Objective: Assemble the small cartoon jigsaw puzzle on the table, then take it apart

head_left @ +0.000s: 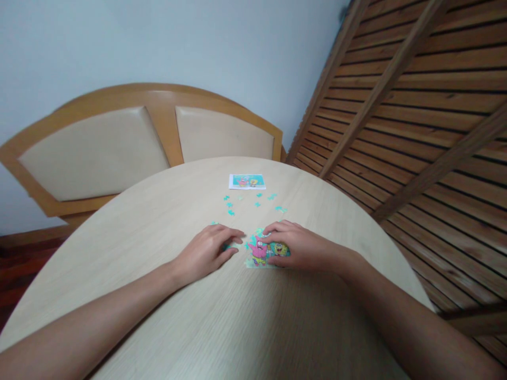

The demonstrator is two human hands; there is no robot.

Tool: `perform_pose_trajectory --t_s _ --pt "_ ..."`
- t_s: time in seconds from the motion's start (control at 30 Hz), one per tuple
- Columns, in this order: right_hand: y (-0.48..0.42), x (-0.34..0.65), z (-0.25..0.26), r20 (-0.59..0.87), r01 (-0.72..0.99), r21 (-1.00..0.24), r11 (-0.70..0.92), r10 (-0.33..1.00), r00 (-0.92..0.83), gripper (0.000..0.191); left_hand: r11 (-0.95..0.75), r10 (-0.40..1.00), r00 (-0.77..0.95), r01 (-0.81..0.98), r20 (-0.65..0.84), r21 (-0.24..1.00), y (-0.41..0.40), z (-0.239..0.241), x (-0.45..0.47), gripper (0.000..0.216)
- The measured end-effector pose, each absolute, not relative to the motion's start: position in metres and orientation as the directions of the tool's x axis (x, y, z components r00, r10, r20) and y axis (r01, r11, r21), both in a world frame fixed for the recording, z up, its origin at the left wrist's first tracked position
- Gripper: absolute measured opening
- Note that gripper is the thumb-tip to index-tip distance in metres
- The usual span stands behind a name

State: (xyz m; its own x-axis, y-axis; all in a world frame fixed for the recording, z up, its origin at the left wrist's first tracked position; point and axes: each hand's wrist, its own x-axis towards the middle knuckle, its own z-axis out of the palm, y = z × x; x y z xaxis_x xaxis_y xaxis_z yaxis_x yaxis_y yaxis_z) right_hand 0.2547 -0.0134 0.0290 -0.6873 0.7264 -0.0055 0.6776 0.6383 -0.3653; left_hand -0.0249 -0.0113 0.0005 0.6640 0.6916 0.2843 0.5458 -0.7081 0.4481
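Note:
On the table lies a partly assembled jigsaw puzzle [259,252] with a pink starfish and a yellow sponge character on a teal ground. My right hand [297,243] rests over its right side, thumb and fingers apart, covering part of the picture. Left of the puzzle, my left hand [212,247] lies on the table, with its fingers and thumb apart. A teal puzzle piece [225,246] shows between that thumb and the fingers; I cannot tell whether they touch it. Another teal piece [214,222] peeks out behind the left knuckles.
Several loose teal pieces [231,212] are scattered beyond the hands, more of them [271,197] to the right. Farther back lies a reference picture [249,181] with the same characters. The round wooden table [158,211] borders a padded headboard [91,153] and slatted wooden panels [428,105].

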Motion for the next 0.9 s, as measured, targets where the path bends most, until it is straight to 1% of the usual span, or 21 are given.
perform_pose_trajectory --t_s 0.13,0.2,0.33,0.43,0.57,0.67,0.83,0.9 --pt "-0.0122 0.2561 0.0281 -0.014 0.685 -0.351 0.639 0.728 -0.686 0.047 -0.752 0.611 0.742 0.434 0.277 0.496 -0.0125 0.0018 -0.0253 0.043" --pt "-0.0121 0.2567 0.0278 -0.015 0.686 -0.346 0.640 0.727 -0.686 0.047 -0.763 0.594 0.753 0.417 0.283 0.493 -0.0133 0.0023 -0.0260 0.045" --pt "-0.0121 0.2573 0.0267 -0.011 0.677 -0.351 0.646 0.721 -0.693 0.048 -0.760 0.624 0.724 0.474 0.294 0.444 -0.0143 0.0035 -0.0273 0.033" --pt "-0.0119 0.2571 0.0262 -0.004 0.673 -0.347 0.653 0.717 -0.697 0.048 -0.748 0.645 0.712 0.516 0.278 0.418 -0.0144 0.0037 -0.0265 0.033" --pt "-0.0119 0.2565 0.0272 -0.014 0.681 -0.340 0.649 0.720 -0.694 0.047 -0.738 0.650 0.708 0.503 0.276 0.449 -0.0155 0.0041 -0.0231 0.026" --pt "-0.0121 0.2562 0.0282 -0.017 0.681 -0.336 0.651 0.719 -0.695 0.048 -0.743 0.636 0.719 0.471 0.281 0.477 -0.0176 0.0053 -0.0220 0.026" --pt "-0.0125 0.2554 0.0295 -0.028 0.686 -0.342 0.642 0.723 -0.691 0.048 -0.744 0.643 0.716 0.500 0.271 0.444 -0.0169 0.0053 -0.0242 0.027" --pt "-0.0127 0.2555 0.0295 -0.032 0.687 -0.342 0.641 0.723 -0.691 0.048 -0.755 0.625 0.733 0.479 0.269 0.449 -0.0151 0.0048 -0.0252 0.026"
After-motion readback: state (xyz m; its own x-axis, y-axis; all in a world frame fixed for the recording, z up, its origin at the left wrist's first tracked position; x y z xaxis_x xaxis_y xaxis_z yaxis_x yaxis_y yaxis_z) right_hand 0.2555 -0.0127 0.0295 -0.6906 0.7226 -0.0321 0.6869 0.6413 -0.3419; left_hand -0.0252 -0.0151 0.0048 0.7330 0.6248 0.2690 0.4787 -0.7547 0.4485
